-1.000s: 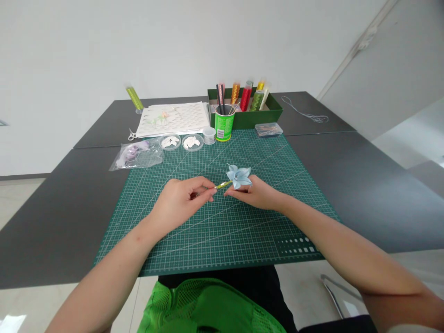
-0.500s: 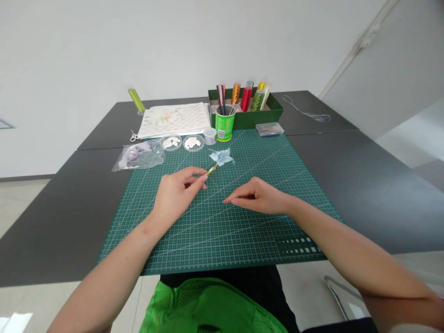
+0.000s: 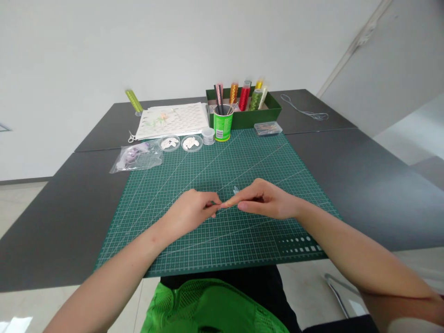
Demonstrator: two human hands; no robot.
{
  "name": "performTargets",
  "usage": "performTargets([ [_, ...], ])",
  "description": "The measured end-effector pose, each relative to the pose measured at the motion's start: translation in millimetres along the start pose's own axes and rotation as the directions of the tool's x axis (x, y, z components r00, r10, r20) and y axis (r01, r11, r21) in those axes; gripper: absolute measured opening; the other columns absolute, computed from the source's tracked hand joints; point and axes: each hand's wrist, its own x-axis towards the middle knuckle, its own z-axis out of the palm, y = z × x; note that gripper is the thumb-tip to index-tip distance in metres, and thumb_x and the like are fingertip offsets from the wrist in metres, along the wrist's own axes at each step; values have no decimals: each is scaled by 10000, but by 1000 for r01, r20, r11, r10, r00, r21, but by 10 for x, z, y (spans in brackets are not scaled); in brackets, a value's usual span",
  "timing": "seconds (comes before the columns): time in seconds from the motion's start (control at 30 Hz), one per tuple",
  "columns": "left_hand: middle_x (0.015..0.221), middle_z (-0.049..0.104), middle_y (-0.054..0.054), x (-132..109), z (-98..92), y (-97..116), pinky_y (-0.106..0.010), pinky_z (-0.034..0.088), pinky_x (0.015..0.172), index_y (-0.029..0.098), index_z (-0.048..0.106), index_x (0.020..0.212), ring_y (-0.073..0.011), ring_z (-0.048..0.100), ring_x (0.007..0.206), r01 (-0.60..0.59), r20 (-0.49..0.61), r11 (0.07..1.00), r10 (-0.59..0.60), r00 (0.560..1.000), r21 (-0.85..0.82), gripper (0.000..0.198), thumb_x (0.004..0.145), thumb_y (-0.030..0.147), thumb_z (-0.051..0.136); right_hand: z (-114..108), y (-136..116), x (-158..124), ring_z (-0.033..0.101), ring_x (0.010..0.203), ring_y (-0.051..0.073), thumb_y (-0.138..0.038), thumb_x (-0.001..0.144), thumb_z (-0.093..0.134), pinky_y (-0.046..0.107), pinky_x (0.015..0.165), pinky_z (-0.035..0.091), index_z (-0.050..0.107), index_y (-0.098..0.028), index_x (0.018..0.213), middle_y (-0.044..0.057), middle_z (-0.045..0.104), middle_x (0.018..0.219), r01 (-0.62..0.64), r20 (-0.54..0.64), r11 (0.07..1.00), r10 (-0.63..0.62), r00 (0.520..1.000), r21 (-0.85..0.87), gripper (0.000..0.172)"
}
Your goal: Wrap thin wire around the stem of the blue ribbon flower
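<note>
My left hand (image 3: 192, 209) is closed in a pinch over the cutting mat (image 3: 194, 171), its fingertips pointing right. The light-blue artificial flower (image 3: 236, 190) is mostly hidden behind my right hand; only a pale petal tip shows above the index finger. Its thin stem, seen in the left pinch a moment before, is now covered by fingers. My right hand (image 3: 267, 199) has its index finger stretched out, touching the left fingertips. The right thumb stands apart below that finger, and the other right fingers are curled and partly hidden.
Along the mat's far edge are two dishes of white pieces (image 3: 169, 143) (image 3: 192, 143), stacked lids (image 3: 208, 136), a green can (image 3: 223, 127) of tools and a clear case (image 3: 268, 128). Behind stands a green box (image 3: 243, 121) with thread spools. Left lie a plastic bag (image 3: 138, 156) and paper sheets (image 3: 187, 118).
My left hand has come nearer and to the right, bringing the flower behind my right hand. The fingertips of both hands now meet. My right hand has barely shifted.
</note>
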Motion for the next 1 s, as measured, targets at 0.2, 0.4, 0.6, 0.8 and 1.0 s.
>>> performTargets([
  [0.2, 718, 765, 57, -27, -12, 44, -191, 368, 516, 225, 758, 917, -82, 615, 516, -49, 113, 998, 55, 992, -48, 162, 967, 273, 611, -37, -35, -52, 271, 434, 63, -594, 1063, 299, 218, 453, 207, 719, -78, 1261, -79, 287, 509, 34, -46, 986, -42, 998, -164, 694],
  [0.4, 709, 765, 50, -41, -26, 85, -181, 366, 501, 202, 763, 896, -67, 581, 492, -67, 183, 988, 93, 979, -142, 160, 955, 265, 628, -91, 45, -58, 338, 429, 66, -634, 1056, 236, 224, 474, 238, 720, -74, 1266, -48, 417, 496, 58, -34, 948, -72, 997, -314, 769],
  [0.6, 731, 779, 48, -65, -45, 103, -178, 363, 487, 208, 764, 890, -61, 556, 471, -41, 180, 977, 80, 980, -208, 155, 945, 283, 640, -134, 248, -39, 227, 444, 82, -666, 1044, 198, 245, 476, 193, 740, -101, 1240, -78, 252, 498, -23, -86, 980, 6, 996, -196, 807],
  [0.8, 736, 784, 43, -101, -69, 137, -187, 411, 534, 206, 713, 848, -90, 658, 557, -60, 93, 975, 82, 992, -213, 148, 947, 287, 638, -151, 315, 10, 252, 487, 105, -680, 1037, 164, 263, 504, 232, 770, -88, 1157, -62, 241, 557, -92, -98, 995, 89, 991, -28, 856],
  [1.0, 720, 777, 57, -119, -119, 122, -196, 388, 521, 214, 714, 834, -93, 662, 557, -112, -103, 984, 98, 990, -141, 160, 950, 300, 647, -139, 393, 26, 296, 488, 112, -789, 965, 91, 262, 487, 231, 751, -94, 991, -18, 424, 526, -316, -52, 928, 332, 942, 199, 959],
])
